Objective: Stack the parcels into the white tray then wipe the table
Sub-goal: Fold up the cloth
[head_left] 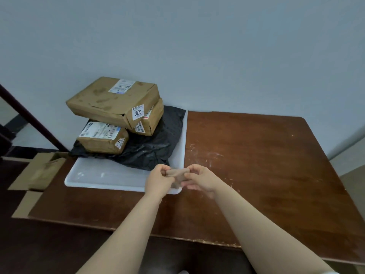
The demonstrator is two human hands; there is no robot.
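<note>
Three cardboard parcels [113,101] piled on a black bag parcel [156,143] at the far end of the white tray [102,177]. Small brownish cloth [176,176] pinched between left hand [159,179] and right hand [199,177], above the tray's near right corner. Scuffed brown tabletop [256,165] bare to the right.

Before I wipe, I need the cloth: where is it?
In the head view, the cloth is pinched between the left hand and right hand, above the tray's near right corner.
</note>
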